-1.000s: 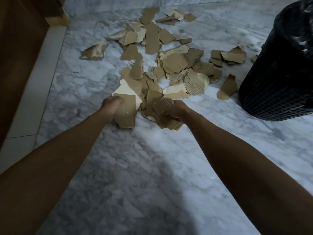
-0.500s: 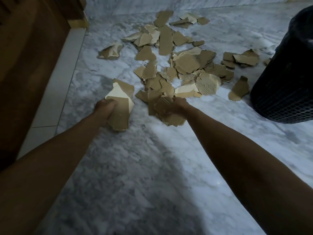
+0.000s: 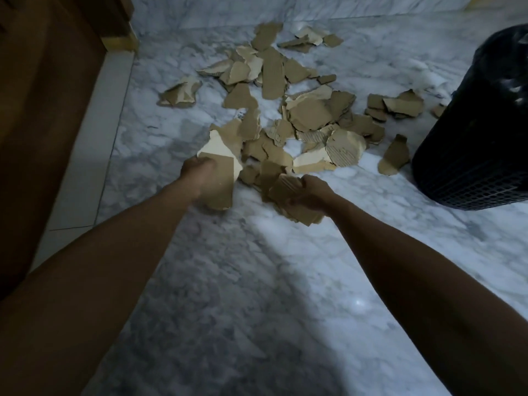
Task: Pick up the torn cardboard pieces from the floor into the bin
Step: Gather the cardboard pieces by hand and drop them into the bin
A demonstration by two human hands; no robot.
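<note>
Several torn brown cardboard pieces (image 3: 308, 110) lie scattered over the marble floor ahead of me. My left hand (image 3: 197, 170) grips a large piece (image 3: 220, 178) that is brown with a pale upper side. My right hand (image 3: 310, 192) grips a bundle of several brown scraps (image 3: 285, 190), held just above the floor at the pile's near edge. The black mesh bin (image 3: 474, 155) with a dark liner stands at the right, and a single scrap (image 3: 395, 155) lies beside its base.
A brown wooden door or cabinet (image 3: 43, 110) with a pale threshold strip (image 3: 94, 138) runs along the left. A marble wall base (image 3: 285, 10) closes the far side. Bare marble floor (image 3: 257, 281) stretches between my arms and toward me.
Both hands keep their cardboard. The left hand's piece has come back toward the pile's edge, after swinging out to the left half a second ago. The view shifted.
</note>
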